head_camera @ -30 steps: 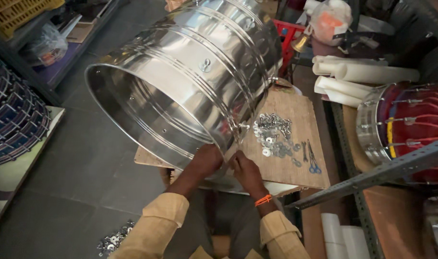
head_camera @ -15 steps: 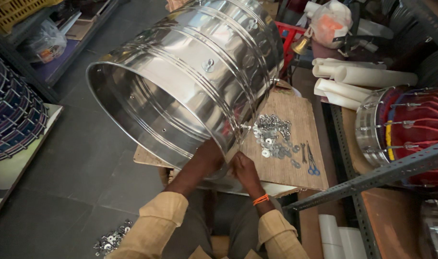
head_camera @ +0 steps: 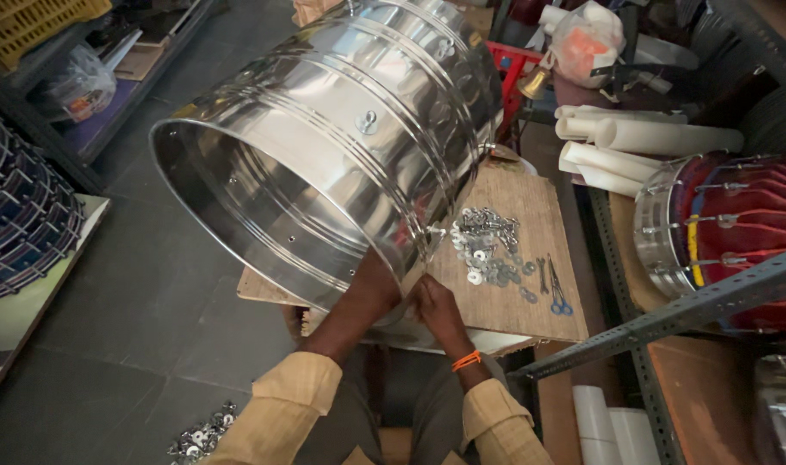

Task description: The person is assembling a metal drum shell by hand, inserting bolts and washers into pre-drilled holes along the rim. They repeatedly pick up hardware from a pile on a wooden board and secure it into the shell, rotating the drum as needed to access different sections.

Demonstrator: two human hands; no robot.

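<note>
- Since a second ago my left arm has slid deeper into the steel drum shell (head_camera: 324,164), which has barely shifted.
- Head view: shell lies tilted on the wooden table (head_camera: 531,284); left hand is hidden inside, so I cannot tell its grip.
- Right hand (head_camera: 431,301) is pinched at the rim's lower edge.
- One fitting (head_camera: 367,120) looks mounted; washers and nuts (head_camera: 487,250) wait loose, so I judge much remains.
</note>
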